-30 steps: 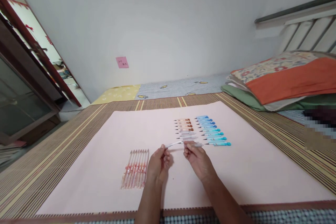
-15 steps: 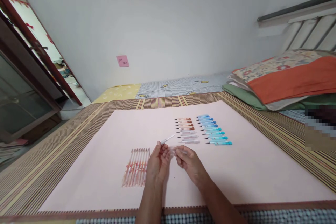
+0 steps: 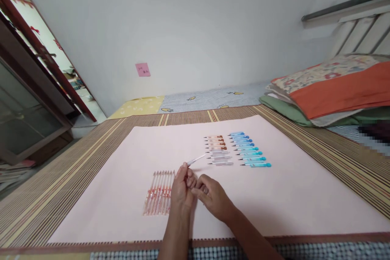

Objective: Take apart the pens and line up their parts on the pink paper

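My left hand (image 3: 182,187) is closed around a slim white pen (image 3: 196,160), whose thin end points up and to the right over the pink sheet. My right hand (image 3: 213,196) has its fingers curled in against the left fingers; what they hold, if anything, is hidden. Left of my hands lies a row of clear pens with pinkish-red markings (image 3: 158,193), side by side. Beyond my right hand, dark-pointed pens lie in two columns: brown-ended pens (image 3: 215,143) above clear whitish pens (image 3: 219,158), with blue and turquoise pens (image 3: 251,152) to their right.
The large pink sheet (image 3: 122,203) lies on a striped mat (image 3: 88,162). Folded bedding with an orange band (image 3: 341,93) is piled at the right. A pink note (image 3: 143,70) sticks to the white wall behind. At the left stands a glass-panelled door (image 3: 27,113).
My right hand has moved left and slightly down, against the left hand. The clear piece seen in its fingers is now hidden. My left hand still grips the white pen.
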Action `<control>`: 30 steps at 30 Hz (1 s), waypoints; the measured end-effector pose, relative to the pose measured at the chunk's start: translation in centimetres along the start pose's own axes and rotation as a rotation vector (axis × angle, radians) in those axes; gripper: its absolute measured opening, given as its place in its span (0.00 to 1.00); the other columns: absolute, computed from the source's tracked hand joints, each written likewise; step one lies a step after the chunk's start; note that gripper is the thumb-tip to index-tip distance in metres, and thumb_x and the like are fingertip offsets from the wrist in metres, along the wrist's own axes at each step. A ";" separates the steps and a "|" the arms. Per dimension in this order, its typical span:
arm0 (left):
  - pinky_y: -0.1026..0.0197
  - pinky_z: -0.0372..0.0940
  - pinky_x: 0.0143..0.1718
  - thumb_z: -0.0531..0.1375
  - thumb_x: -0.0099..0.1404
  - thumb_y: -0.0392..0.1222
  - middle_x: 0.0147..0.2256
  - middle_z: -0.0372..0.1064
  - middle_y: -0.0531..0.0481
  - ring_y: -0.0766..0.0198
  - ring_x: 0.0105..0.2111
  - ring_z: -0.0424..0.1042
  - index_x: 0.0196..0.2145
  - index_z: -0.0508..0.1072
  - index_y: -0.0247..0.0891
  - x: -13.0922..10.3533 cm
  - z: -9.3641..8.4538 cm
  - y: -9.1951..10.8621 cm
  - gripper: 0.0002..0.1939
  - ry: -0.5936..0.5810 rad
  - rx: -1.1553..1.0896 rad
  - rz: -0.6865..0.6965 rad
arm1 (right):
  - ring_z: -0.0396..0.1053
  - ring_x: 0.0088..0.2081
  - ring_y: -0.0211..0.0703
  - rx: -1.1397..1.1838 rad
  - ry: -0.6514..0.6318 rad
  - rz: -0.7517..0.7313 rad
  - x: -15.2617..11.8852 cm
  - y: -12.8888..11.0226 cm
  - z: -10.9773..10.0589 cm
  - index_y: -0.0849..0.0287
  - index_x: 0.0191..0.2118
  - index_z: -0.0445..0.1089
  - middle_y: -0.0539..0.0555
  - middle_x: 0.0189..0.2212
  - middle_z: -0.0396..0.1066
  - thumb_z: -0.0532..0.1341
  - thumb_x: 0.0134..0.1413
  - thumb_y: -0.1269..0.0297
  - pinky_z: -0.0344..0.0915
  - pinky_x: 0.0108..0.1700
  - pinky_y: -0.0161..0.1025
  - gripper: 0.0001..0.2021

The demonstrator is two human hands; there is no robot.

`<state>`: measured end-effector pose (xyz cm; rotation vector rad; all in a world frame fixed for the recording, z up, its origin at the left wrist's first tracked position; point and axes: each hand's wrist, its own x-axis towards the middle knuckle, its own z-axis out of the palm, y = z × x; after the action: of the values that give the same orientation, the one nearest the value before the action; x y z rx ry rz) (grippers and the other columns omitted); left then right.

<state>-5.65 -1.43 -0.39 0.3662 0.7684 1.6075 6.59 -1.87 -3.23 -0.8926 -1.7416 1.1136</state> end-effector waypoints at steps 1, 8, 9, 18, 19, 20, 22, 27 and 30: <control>0.70 0.47 0.16 0.75 0.51 0.51 0.20 0.61 0.61 0.80 0.15 0.48 0.25 0.67 0.36 0.0 0.0 -0.1 0.23 -0.005 0.010 -0.004 | 0.66 0.30 0.41 0.012 0.033 0.001 0.1 -0.1 -0.3 0.54 0.32 0.71 0.49 0.29 0.73 0.65 0.59 0.53 0.61 0.35 0.38 0.11; 0.71 0.45 0.16 0.77 0.46 0.45 0.26 0.71 0.56 0.81 0.15 0.50 0.34 0.75 0.33 0.0 0.3 -1.3 0.22 -0.119 0.103 -0.114 | 0.66 0.25 0.41 0.336 0.439 0.150 1.6 0.2 -2.5 0.56 0.37 0.77 0.52 0.26 0.74 0.68 0.50 0.43 0.62 0.29 0.39 0.20; 0.71 0.44 0.16 0.77 0.45 0.44 0.27 0.71 0.55 0.81 0.15 0.50 0.36 0.75 0.33 0.1 0.3 -1.4 0.23 -0.121 0.109 -0.132 | 0.65 0.24 0.40 0.357 0.469 0.159 1.8 0.3 -2.8 0.56 0.36 0.77 0.52 0.25 0.74 0.69 0.48 0.42 0.61 0.28 0.39 0.21; 0.70 0.44 0.16 0.78 0.41 0.41 0.27 0.73 0.55 0.81 0.14 0.50 0.38 0.76 0.33 0.2 0.5 -1.4 0.27 -0.069 0.084 -0.140 | 0.65 0.26 0.40 0.402 0.541 0.161 1.5 0.4 -4.8 0.57 0.39 0.79 0.52 0.25 0.73 0.69 0.50 0.44 0.61 0.29 0.39 0.20; 0.70 0.44 0.16 0.77 0.41 0.41 0.26 0.73 0.55 0.81 0.14 0.50 0.38 0.76 0.33 0.2 0.5 -1.4 0.26 -0.068 0.082 -0.139 | 0.65 0.26 0.40 0.417 0.543 0.163 1.4 0.6 -4.9 0.57 0.39 0.79 0.52 0.25 0.73 0.70 0.50 0.44 0.61 0.29 0.39 0.20; 0.70 0.43 0.16 0.77 0.41 0.41 0.26 0.73 0.55 0.80 0.14 0.50 0.38 0.76 0.33 0.2 0.5 -1.3 0.26 -0.068 0.079 -0.139 | 0.65 0.26 0.40 0.433 0.544 0.164 1.4 0.6 -5.0 0.57 0.39 0.79 0.52 0.25 0.73 0.70 0.49 0.45 0.62 0.29 0.39 0.20; 0.69 0.43 0.16 0.77 0.41 0.41 0.26 0.73 0.55 0.80 0.14 0.50 0.37 0.76 0.33 0.2 0.5 -1.3 0.26 -0.067 0.073 -0.141 | 0.66 0.26 0.40 0.459 0.542 0.166 1.3 0.8 -5.3 0.57 0.39 0.78 0.52 0.25 0.73 0.70 0.49 0.46 0.62 0.30 0.39 0.20; 0.69 0.43 0.16 0.77 0.41 0.40 0.26 0.73 0.55 0.80 0.15 0.50 0.37 0.75 0.33 0.1 0.5 -1.4 0.25 -0.061 0.056 -0.141 | 0.66 0.26 0.39 0.501 0.553 0.177 1.2 0.5 -5.6 0.57 0.37 0.76 0.50 0.23 0.72 0.71 0.48 0.49 0.61 0.29 0.37 0.17; 0.70 0.43 0.17 0.77 0.42 0.39 0.26 0.72 0.54 0.80 0.15 0.50 0.37 0.75 0.33 0.2 0.4 -1.4 0.25 -0.053 0.034 -0.140 | 0.66 0.26 0.38 0.541 0.558 0.185 1.2 0.6 -5.8 0.57 0.37 0.76 0.49 0.23 0.72 0.71 0.48 0.50 0.62 0.29 0.36 0.17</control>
<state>-4.39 -1.12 -1.01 0.3701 0.7646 1.4500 11.52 1.22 -2.10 -0.9133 -0.8586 1.2238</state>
